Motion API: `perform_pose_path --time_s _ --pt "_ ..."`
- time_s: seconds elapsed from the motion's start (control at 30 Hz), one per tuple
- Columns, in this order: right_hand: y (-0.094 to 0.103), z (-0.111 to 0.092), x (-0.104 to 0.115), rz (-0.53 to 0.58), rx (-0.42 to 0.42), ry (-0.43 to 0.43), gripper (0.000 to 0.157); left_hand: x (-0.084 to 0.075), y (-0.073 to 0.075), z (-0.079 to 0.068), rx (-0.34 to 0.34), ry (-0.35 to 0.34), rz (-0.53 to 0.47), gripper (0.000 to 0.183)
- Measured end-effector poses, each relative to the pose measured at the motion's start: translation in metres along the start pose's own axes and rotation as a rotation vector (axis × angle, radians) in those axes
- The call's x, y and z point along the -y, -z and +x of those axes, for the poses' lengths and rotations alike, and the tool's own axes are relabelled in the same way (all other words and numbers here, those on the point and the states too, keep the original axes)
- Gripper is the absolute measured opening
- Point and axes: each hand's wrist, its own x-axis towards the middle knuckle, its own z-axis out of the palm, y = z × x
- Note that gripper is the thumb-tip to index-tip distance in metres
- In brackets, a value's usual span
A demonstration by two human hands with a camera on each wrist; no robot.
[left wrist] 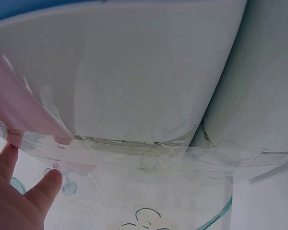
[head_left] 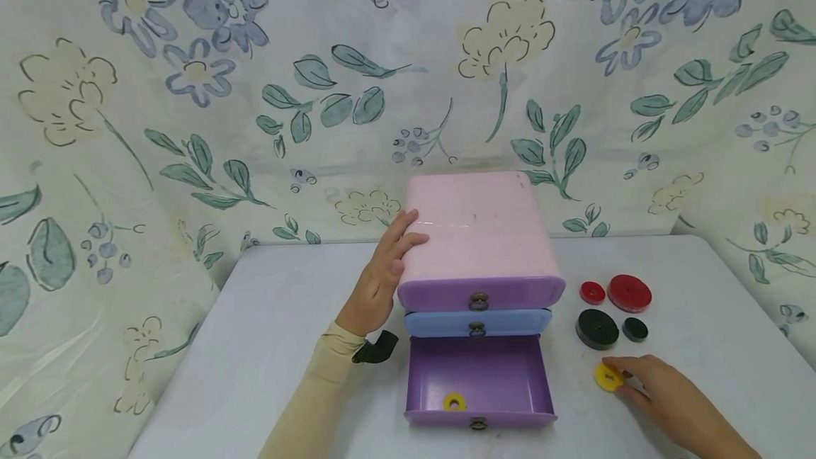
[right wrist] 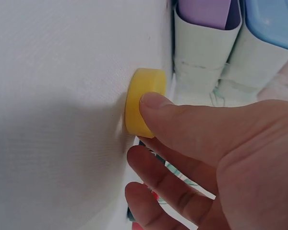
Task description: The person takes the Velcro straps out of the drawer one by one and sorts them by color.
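Note:
A small chest of drawers (head_left: 474,225) with a pink top stands on the table. My left hand (head_left: 376,278) rests its fairly straight fingers against the chest's left side and top edge. In the left wrist view, the fingers and thumb (left wrist: 45,189) show at the lower left. The bottom purple drawer (head_left: 510,374) is pulled out, and a small yellow ring (head_left: 455,402) lies inside it near the front. Right of the drawer, my right hand (head_left: 663,392) pinches a larger yellow disc (right wrist: 140,79) with a center hole between thumb and forefinger, at the table surface.
Right of the chest lie a small red disc (head_left: 592,293), a large red disc (head_left: 630,293), a large black disc (head_left: 596,329) and a small black disc (head_left: 635,329). A blue drawer (head_left: 440,324) sits above the purple one. Behind the table hangs a flowered cloth (head_left: 357,140).

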Motion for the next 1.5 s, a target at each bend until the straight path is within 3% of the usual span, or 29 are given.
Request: perform_pose_path --time_s 0.2,0.4,0.67,0.87,1.03,1.2,1.5 --pt "0.006 -0.001 0.004 -0.013 -0.034 -0.027 0.045 -0.001 0.001 0.002 0.001 -0.006 0.001 0.043" --pt "0.015 -0.006 0.016 -0.042 -0.120 0.006 0.043 -0.001 0.002 0.004 0.001 -0.009 0.010 0.044" --pt "0.025 -0.016 0.044 -0.056 -0.243 0.173 0.042 0.000 0.003 0.007 0.005 -0.008 0.010 0.047" --pt "0.024 -0.016 0.065 -0.031 -0.241 0.216 0.041 -0.002 0.004 0.007 0.012 0.006 0.003 0.049" --pt "0.018 -0.015 0.079 -0.038 -0.307 0.338 0.041 -0.003 0.003 0.005 0.017 0.017 -0.007 0.052" --pt "0.012 -0.010 0.092 -0.035 -0.273 0.464 0.038 -0.005 0.001 0.002 0.014 0.028 -0.013 0.048" --pt "0.000 0.001 0.122 -0.013 -0.222 0.596 0.035 -0.006 0.002 -0.002 0.005 0.032 -0.006 0.044"
